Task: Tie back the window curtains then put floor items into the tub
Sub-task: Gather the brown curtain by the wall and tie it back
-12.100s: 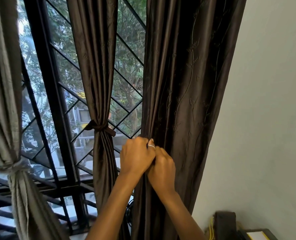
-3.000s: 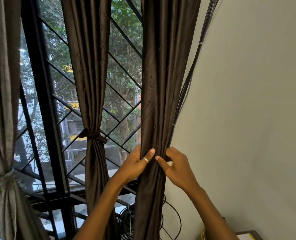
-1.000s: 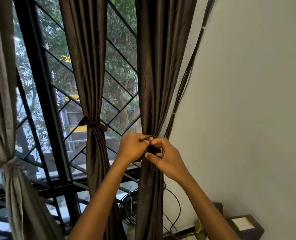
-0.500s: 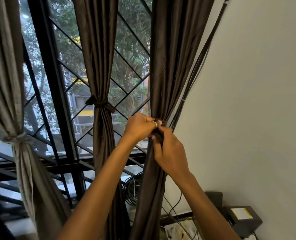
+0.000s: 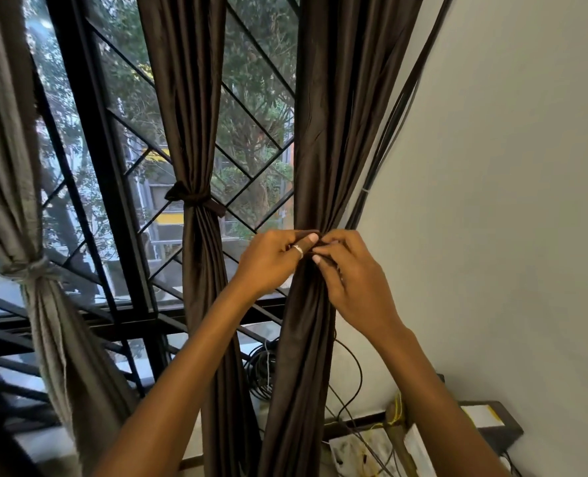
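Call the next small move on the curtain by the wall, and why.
Probably pull the tie tight to close the knot. The left hand and right hand both pinch it at the gathered waist of the brown curtain by the wall; no finished knot shows there, while the middle curtain and grey curtain are already tied.

Daylight comes through a tall window (image 5: 130,98) with a black frame (image 5: 93,132) and a diagonal metal grille (image 5: 251,116). Green trees (image 5: 251,74) and a building with a yellow band (image 5: 170,218) show beyond the glass. To the right stands a plain pale wall (image 5: 509,166) — a bundle of dark cables (image 5: 394,125) runs up along its edge beside the window. Low down, a coil of black cable (image 5: 260,370) lies near the sill, and a dark box with a pale top (image 5: 485,416) sits by the wall, close to some yellow wires (image 5: 398,406).
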The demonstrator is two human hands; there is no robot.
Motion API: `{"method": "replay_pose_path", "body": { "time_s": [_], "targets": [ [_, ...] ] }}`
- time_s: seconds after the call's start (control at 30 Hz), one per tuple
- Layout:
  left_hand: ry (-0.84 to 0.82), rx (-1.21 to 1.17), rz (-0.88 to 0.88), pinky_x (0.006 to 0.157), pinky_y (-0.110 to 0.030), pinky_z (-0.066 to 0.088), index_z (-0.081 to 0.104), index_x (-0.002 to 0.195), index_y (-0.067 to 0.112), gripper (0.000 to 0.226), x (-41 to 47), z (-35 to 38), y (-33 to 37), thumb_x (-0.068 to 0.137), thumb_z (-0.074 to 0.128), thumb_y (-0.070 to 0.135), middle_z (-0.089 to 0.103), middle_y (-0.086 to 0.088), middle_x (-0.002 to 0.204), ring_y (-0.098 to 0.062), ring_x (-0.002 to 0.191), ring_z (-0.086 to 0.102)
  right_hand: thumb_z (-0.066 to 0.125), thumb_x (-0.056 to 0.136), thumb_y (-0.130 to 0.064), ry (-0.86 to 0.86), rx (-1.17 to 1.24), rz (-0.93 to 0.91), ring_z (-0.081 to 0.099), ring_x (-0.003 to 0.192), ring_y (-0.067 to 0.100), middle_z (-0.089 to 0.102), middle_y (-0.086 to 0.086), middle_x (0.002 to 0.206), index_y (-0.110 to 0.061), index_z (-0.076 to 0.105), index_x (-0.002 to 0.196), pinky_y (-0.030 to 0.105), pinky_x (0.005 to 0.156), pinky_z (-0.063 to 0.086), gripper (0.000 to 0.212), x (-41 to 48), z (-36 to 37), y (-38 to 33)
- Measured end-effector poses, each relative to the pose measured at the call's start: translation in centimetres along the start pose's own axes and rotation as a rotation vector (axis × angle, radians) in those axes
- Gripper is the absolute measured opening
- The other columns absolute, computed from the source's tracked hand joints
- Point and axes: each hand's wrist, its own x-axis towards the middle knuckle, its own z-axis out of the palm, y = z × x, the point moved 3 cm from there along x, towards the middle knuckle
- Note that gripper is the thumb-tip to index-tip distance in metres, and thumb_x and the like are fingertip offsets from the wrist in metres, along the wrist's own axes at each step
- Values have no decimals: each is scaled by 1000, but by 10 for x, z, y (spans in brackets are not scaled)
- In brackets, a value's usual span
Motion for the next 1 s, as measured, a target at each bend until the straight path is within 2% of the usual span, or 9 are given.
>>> {"method": "replay_pose_path", "body": {
  "time_s": [0.17, 0.43, 0.5, 0.53, 0.57, 0.63, 0.67, 0.7, 1.0],
  "targets": [
    [-38, -203, 21, 70, -41, 52, 64, 122, 45, 24, -9, 0, 4, 102, 53, 38, 76, -4, 82, -27, 76, 70, 48, 104, -30, -119, -47, -46, 64, 101, 9, 57, -10, 135, -24, 63, 117, 31, 77, 58, 21, 17, -10, 9],
    [-43, -245, -9, 44, -15, 30, 65, 129, 12, 32, -18, -9, 16, 105, 46, 22, 59, 6, 54, 3, 39, 48, 37, 105, -46, -212, -159, -109, 66, 94, 8, 68, -15, 109, -39, 58, 118, 36, 69, 56, 26, 46, -17, 11],
    [-23, -273, -9, 51, -30, 30, 63, 130, 6, 33, -20, -8, 21, 105, 47, 19, 60, 31, 78, 6, 72, 63, 40, 105, -42, -202, -103, -91, 65, 93, 6, 69, -15, 108, -38, 58, 117, 34, 71, 56, 22, 47, -15, 13],
    [-3, -284, -2, 53, -31, 32, 63, 131, 6, 33, -20, -7, 22, 104, 48, 20, 44, 38, 86, 9, 85, 25, 42, 105, -39, -193, -71, -80, 65, 92, 6, 69, -15, 107, -37, 59, 116, 33, 72, 56, 20, 47, -13, 14],
    [19, -283, 4, 49, -26, 33, 63, 132, 9, 34, -20, -5, 20, 104, 49, 21, 60, 36, 79, 7, 48, 57, 43, 105, -38, -185, -45, -66, 65, 91, 6, 69, -15, 105, -35, 59, 115, 34, 72, 56, 19, 48, -12, 16],
    [80, -253, 26, 50, -25, 38, 61, 135, 19, 35, -21, -3, 14, 103, 52, 27, 71, 22, 72, -10, 94, 52, 43, 104, -39, -181, -7, -27, 66, 87, 7, 70, -12, 101, -32, 61, 113, 38, 72, 57, 21, 52, -8, 20],
    [117, -210, 72, 53, -26, 39, 57, 138, 23, 37, -23, -2, 10, 102, 52, 30, 67, 11, 61, 0, 66, 23, 43, 104, -41, -186, 10, -5, 67, 87, 8, 71, -12, 101, -30, 62, 113, 39, 72, 57, 23, 55, -7, 23],
    [161, -115, 141, 53, -27, 40, 55, 140, 24, 39, -24, -1, 8, 102, 53, 32, 61, 8, 61, -5, 54, 54, 44, 104, -41, -190, 30, 8, 68, 88, 8, 71, -12, 101, -29, 64, 113, 40, 73, 57, 25, 58, -7, 24],
    [419, 1004, 778, 44, -28, 38, 59, 137, 9, 38, -42, 2, 14, 100, 61, 16, 68, -1, 89, -17, 66, 55, 62, 98, -32, -196, 191, 97, 68, 81, 3, 73, -12, 86, -20, 75, 97, 26, 71, 54, 18, 73, -7, 27]
  ]
}}
